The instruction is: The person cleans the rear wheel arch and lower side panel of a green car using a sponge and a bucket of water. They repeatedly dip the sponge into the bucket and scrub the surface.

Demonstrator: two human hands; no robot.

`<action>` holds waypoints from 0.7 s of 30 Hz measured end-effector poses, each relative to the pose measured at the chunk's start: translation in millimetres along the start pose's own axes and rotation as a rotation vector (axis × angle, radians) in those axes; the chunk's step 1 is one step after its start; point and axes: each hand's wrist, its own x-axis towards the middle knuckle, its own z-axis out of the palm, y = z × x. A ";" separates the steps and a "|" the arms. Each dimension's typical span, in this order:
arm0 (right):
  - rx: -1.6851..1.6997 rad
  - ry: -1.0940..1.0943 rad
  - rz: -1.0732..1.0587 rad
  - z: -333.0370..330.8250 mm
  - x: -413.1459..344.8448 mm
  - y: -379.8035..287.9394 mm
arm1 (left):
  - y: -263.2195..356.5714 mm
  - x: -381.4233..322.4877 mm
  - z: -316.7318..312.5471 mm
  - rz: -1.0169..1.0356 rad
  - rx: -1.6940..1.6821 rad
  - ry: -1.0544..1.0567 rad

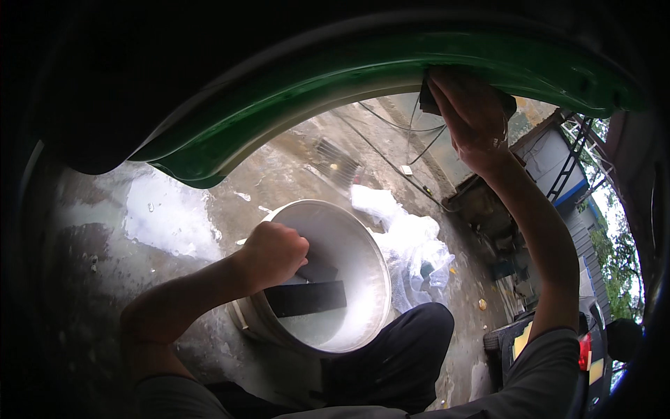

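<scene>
My right hand (473, 118) is raised to the underside of a curved green painted panel (314, 84), its fingers closed on a dark block (431, 99) that touches the panel's lower edge. Over the left rim of a white bucket (379, 262) is my left hand (276, 251), a closed fist; whether it holds anything cannot be seen. A dark rectangular piece (309, 298) lies across the inside of the bucket, just below that fist. Cloudy liquid (319, 327) shows at the bucket's bottom.
Crumpled clear plastic sheeting (413, 246) lies on the wet concrete floor right of the bucket. Beyond it are a floor grate (337, 162) and a dark hose or cable (379, 149). My bent knee (419, 335) is close to the bucket. A vehicle with a red tail light (584, 351) stands at lower right.
</scene>
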 end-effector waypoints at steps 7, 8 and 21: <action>0.178 0.162 0.009 52.6 37.7 -66.7 | 1.1 -0.2 -0.6 0.015 0.074 -0.084; 0.173 0.118 -0.038 57.6 40.5 -74.2 | 1.6 -0.1 -0.1 -0.007 0.075 -0.098; 0.144 0.174 0.000 90.0 47.9 -103.4 | -3.8 -0.5 6.1 0.037 0.045 -0.077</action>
